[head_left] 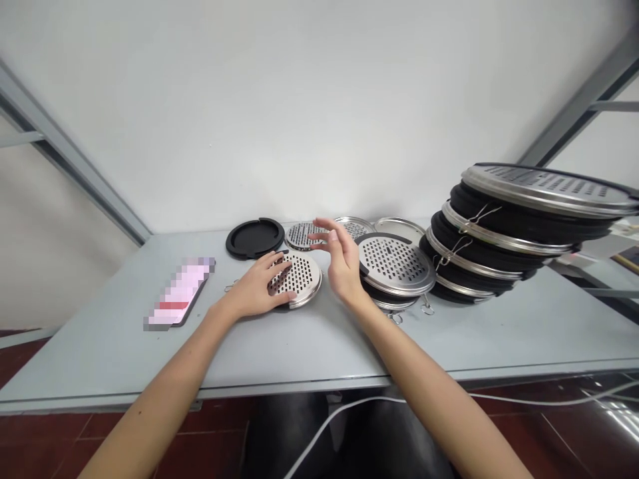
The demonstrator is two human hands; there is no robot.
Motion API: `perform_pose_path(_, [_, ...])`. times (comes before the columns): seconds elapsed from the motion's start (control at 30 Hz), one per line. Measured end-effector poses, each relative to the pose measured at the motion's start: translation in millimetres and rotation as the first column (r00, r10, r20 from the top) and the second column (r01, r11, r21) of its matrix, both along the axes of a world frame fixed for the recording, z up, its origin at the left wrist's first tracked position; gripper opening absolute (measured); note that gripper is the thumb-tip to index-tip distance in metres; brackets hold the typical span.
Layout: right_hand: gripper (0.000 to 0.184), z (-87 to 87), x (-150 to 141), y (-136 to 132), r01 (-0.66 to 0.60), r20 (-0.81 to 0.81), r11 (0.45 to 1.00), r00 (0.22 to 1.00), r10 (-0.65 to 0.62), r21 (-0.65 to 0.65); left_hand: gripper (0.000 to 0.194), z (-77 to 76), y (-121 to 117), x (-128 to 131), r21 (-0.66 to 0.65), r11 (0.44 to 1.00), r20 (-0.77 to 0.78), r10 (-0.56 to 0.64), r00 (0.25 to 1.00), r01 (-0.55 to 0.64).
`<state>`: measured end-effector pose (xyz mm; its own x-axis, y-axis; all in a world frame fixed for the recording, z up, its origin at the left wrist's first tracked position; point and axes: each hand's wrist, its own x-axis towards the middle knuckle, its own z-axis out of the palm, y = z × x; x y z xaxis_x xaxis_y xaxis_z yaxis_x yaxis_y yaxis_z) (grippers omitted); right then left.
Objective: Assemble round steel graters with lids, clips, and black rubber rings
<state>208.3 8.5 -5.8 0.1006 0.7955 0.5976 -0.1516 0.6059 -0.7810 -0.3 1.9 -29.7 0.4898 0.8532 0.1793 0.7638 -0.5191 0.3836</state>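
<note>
My left hand (259,286) lies over the left side of a round perforated metal disc (303,276), fingers curved across its top and thumb near its front edge. Black ends of a rim strip show beside the fingers; the rest is hidden under my hand. Raised between this disc and a stack to the right, my right hand (342,259) holds nothing, and its fingers are apart. The nearby stack has a perforated disc (397,263) with black rim sections on top. Small wire rings (427,309) hang at its edge.
A tall leaning stack of metal discs and black round parts (499,233) stands at the right. Behind my hands lie a black round tray-like part (255,237), more perforated discs (299,234) and a metal ring (401,228). A phone (180,293) rests at the left.
</note>
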Motion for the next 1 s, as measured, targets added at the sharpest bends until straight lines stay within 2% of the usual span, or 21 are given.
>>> perform_pose_path(0.07, [0.039,2.6,1,1,-0.043,-0.045,0.997,0.998,0.040,-0.057,0.097,0.8,-1,-3,-0.022,0.998,-0.060,-0.052,0.997,0.051])
perform_pose_path(0.13, [0.046,5.2,1,2,-0.102,-0.076,0.988,0.993,0.093,-0.119,0.107,1.2,-1,-5,-0.029,0.997,-0.092,-0.081,0.992,0.078])
perform_pose_path(0.23, [0.058,6.3,1,4,-0.214,-0.106,0.953,0.975,0.195,-0.213,0.106,3.9,0,-5,-0.043,0.996,-0.116,-0.086,0.989,0.082])
perform_pose_path(0.3, [0.065,3.9,0,6,-0.243,-0.095,0.930,0.970,0.225,-0.275,0.103,7.5,-1,-6,-0.057,0.995,-0.122,-0.089,0.988,0.083])
perform_pose_path(0.37, [0.070,-0.8,-1,8,-0.197,-0.036,0.927,0.980,0.196,-0.320,0.098,11.5,-3,-6,-0.066,0.994,-0.122,-0.095,0.988,0.087])
perform_pose_path(0.5, [0.070,-12.1,-3,13,-0.013,0.180,0.927,0.980,0.087,-0.375,0.086,16.3,-3,-10,-0.049,0.993,-0.106,-0.111,0.988,0.106])
perform_pose_path(0.63, [0.066,-19.8,-6,16,0.046,0.342,0.925,0.935,0.093,-0.377,0.083,15.7,-1,-13,-0.038,0.994,-0.094,-0.106,0.990,0.102])
perform_pose_path(0.8, [0.062,-27.3,-7,21,0.093,0.382,0.928,0.922,0.056,-0.360,0.084,13.7,2,-15,-0.038,0.996,-0.059,-0.086,0.995,0.084])
perform_pose_path(1.0, [0.054,-38.4,-6,27,0.109,0.330,0.953,0.944,-0.010,-0.283,0.082,13.5,2,-15,-0.034,0.996,-0.038,-0.084,0.996,0.083])
